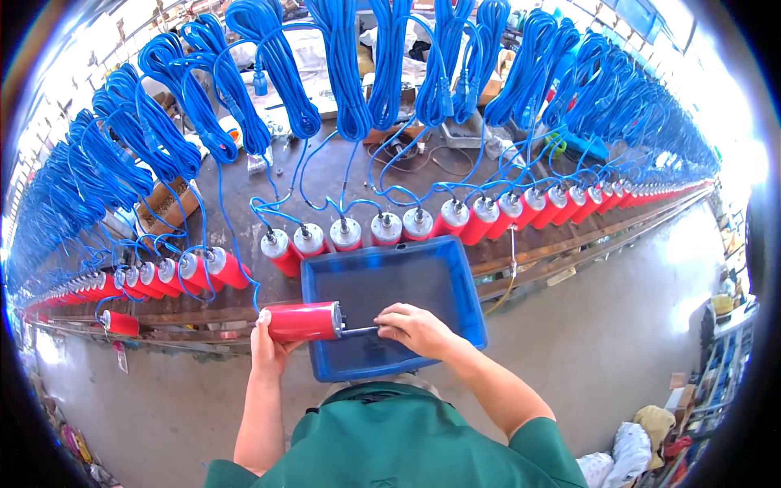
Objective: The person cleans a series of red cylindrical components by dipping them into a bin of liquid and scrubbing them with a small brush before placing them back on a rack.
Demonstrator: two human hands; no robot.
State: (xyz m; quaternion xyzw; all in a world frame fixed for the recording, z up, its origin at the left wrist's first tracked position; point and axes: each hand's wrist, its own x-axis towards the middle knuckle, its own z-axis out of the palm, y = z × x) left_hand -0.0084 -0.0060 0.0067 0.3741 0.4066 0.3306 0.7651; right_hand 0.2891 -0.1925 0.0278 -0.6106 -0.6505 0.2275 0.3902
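Observation:
My left hand (268, 348) grips a red cylinder (299, 323) with metal end caps, held level over the left side of a blue plastic tray (470, 301). A blue cable runs from the cylinder's left end up to the bench. My right hand (416, 330) pinches a thin dark rod-like tool (359, 331), whose far end meets the fittings on the cylinder's right end cap. The tool's exact kind and its tip are too small to tell. Below my hands, the tray's dark inside shows, and its near edge is against my body.
A long row of red cylinders (346, 234) lies along the edge of the dark bench (268, 175), each with a blue cable. Bundled blue cables (346, 73) hang above. One red cylinder (122, 324) sits apart at the left. A cardboard box (169, 207) stands on the bench.

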